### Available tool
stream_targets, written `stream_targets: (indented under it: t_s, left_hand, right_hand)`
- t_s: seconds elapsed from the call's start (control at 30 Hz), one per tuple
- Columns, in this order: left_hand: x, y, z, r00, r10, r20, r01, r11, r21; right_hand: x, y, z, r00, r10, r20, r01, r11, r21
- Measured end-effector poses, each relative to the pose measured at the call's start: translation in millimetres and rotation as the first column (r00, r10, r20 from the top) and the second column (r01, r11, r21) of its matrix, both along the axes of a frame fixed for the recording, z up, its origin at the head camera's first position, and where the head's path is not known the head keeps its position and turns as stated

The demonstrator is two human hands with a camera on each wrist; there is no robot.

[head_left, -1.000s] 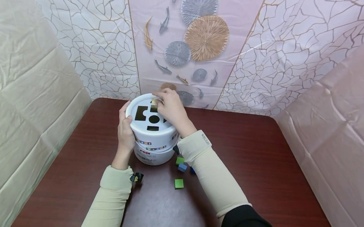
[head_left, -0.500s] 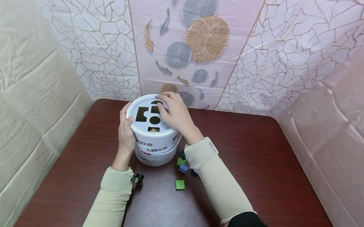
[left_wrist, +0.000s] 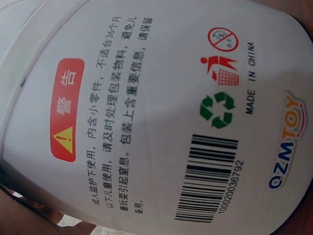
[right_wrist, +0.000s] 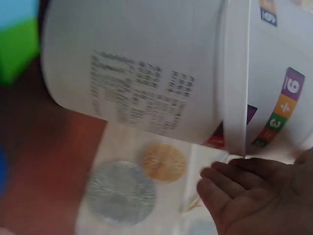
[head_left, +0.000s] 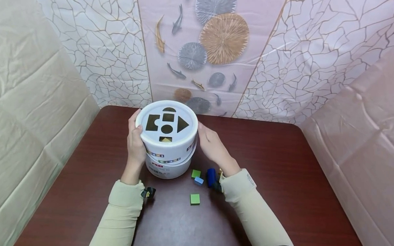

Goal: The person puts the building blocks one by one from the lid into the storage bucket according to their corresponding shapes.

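A white toy bucket stands upright on the table, its white lid pierced with several shaped holes. In the front rectangular hole a yellow piece shows. My left hand grips the bucket's left side, thumb near the lid rim and fingers around the far side. In the left wrist view, part of that hand lies against the printed wall. My right hand is at the bucket's right side, fingers extended, fingertips by the lid's edge. The right wrist view shows its palm with nothing in it.
Right of the bucket's base lie a green block, a light blue block and a dark blue cylinder. Another green block lies nearer. Fabric walls border the dark red table.
My right hand has left the lid top and moved right and down to the bucket's side, uncovering the holes. The yellow piece has come into view in the front hole. My left hand stays put.
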State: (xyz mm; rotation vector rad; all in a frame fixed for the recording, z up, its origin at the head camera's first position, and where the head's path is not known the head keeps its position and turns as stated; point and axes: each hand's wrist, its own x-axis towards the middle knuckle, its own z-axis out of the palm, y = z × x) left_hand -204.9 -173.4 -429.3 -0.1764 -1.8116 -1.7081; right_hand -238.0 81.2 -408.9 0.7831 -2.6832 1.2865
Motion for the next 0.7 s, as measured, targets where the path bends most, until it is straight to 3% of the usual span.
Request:
stream_targets:
  t_s: [0.1,0.23,0.3,0.37,0.53,0.7]
  left_hand:
    - [0.2,0.5,0.0,1.000,-0.004,-0.004,0.004,1.000,0.000]
    - [0.5,-0.1,1.0,1.000,-0.005,-0.012,0.005,1.000,0.006]
    - [0.6,-0.8,1.6,1.000,-0.005,-0.016,0.005,1.000,0.012]
    - [1.0,-1.1,1.9,1.000,-0.006,-0.017,0.006,1.000,0.018]
    - [1.3,-0.7,1.0,1.000,-0.014,-0.011,0.014,1.000,0.025]
    - [0.0,1.1,-0.9,1.000,-0.026,-0.010,0.026,1.000,0.014]
  right_hand:
    - [10.3,17,-19.1,0.999,0.015,0.048,-0.018,0.997,0.068]
    - [21.5,34,-37.5,0.990,-0.021,0.138,0.005,0.994,0.112]
    - [25.6,40,-42.2,0.992,-0.035,0.121,0.019,0.990,0.136]
    - [28.8,47,-46.7,0.998,-0.026,0.054,0.015,0.983,0.181]
    - [37.4,66,-58.6,0.995,0.079,-0.060,-0.055,0.945,0.322]
    - [52.1,82,-68.5,0.985,0.166,-0.037,-0.133,0.885,0.447]
